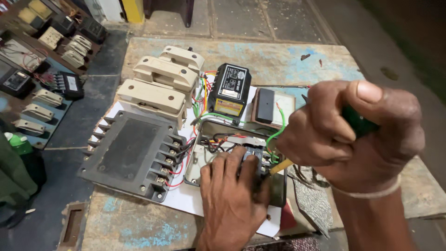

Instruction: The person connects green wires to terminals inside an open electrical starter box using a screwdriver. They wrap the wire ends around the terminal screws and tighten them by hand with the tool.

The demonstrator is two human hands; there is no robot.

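My right hand (pixel 353 132) is closed around a green-handled screwdriver (pixel 360 122); its yellow shaft (pixel 281 166) points down-left into an open metal switch box (pixel 210 131) full of red, black and green wires. My left hand (pixel 232 193) presses down on a dark component inside that box, fingers spread over it. The box sits on a white board (pixel 186 197) on a worn wooden table (pixel 278 60).
A large black terminal block (pixel 132 153) lies left of the box, with three cream fuse carriers (pixel 160 86) behind it. A black meter unit (pixel 230 90) and a small panel meter (pixel 274 107) stand at the back. Boards with more electrical parts (pixel 44 69) lie on the floor left.
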